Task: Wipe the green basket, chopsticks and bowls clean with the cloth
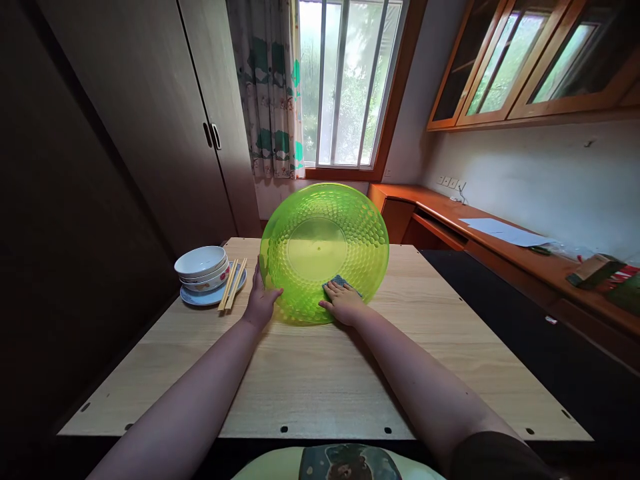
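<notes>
A large, see-through green plastic basin (317, 240) is tilted up on the table with its round inside facing me. At its lower left rim, my left hand (261, 297) grips the edge, thumb in front and fingers behind. My right hand (344, 303) presses a blue-grey cloth (337, 281) against the lower right of the basin's inner wall. Its fingers lie flat over the cloth, which is partly hidden beneath them.
On the table's left stand stacked white bowls (200, 261) on a blue-white plate (201, 297), with wooden chopsticks (231, 287) resting across its rim. The wooden table (300, 387) has dark holes near its edges. To the right runs a brown desk (445, 208) with papers (505, 232).
</notes>
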`<action>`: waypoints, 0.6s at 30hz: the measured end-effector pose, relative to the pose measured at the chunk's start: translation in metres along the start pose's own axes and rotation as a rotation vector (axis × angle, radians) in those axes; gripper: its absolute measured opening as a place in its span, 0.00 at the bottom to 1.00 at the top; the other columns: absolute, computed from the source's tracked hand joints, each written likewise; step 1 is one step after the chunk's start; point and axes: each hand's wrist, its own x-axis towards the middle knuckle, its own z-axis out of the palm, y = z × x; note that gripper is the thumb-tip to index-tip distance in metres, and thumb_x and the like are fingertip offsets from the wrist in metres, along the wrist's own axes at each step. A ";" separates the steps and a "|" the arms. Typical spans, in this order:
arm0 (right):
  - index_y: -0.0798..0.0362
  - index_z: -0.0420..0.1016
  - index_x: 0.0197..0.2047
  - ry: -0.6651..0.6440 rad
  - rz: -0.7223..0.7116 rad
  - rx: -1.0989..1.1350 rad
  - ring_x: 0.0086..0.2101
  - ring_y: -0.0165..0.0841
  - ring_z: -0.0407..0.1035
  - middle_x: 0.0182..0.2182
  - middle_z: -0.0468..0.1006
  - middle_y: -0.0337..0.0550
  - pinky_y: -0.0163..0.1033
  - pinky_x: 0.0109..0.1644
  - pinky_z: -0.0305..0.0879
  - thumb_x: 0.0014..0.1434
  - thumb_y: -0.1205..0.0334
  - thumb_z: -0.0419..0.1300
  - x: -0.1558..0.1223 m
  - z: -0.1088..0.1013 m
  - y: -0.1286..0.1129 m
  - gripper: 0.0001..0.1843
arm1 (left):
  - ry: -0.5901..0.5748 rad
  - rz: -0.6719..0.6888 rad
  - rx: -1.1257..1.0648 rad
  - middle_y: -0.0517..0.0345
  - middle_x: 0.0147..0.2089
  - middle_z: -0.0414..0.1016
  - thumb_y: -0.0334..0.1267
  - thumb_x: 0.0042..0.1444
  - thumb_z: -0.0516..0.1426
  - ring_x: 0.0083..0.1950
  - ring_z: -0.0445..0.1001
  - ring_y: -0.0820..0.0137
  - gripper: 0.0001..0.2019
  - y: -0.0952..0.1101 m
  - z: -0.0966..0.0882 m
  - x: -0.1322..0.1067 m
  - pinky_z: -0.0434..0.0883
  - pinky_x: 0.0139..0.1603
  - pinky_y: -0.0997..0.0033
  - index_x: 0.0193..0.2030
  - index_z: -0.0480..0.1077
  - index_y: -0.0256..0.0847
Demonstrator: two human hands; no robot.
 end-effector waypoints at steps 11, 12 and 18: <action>0.56 0.47 0.70 -0.029 -0.066 0.125 0.67 0.39 0.42 0.68 0.47 0.48 0.46 0.68 0.40 0.65 0.40 0.34 0.000 -0.001 -0.005 0.39 | -0.295 -0.061 0.091 0.46 0.64 0.62 0.52 0.48 0.63 0.67 0.56 0.52 0.36 -0.010 0.017 -0.009 0.49 0.69 0.46 0.63 0.60 0.44; 0.56 0.47 0.70 -0.031 -0.080 0.128 0.67 0.39 0.42 0.68 0.47 0.48 0.46 0.68 0.40 0.65 0.40 0.35 0.000 -0.001 -0.006 0.39 | -0.311 -0.105 0.088 0.45 0.61 0.65 0.52 0.46 0.63 0.65 0.59 0.52 0.34 -0.014 0.020 -0.011 0.52 0.67 0.45 0.60 0.64 0.43; 0.56 0.46 0.70 -0.023 -0.162 0.141 0.67 0.38 0.42 0.68 0.47 0.48 0.43 0.68 0.39 0.65 0.40 0.36 -0.002 0.002 -0.013 0.39 | -0.298 -0.179 0.037 0.44 0.57 0.68 0.47 0.48 0.62 0.61 0.65 0.52 0.27 -0.023 0.023 -0.014 0.59 0.64 0.45 0.55 0.68 0.39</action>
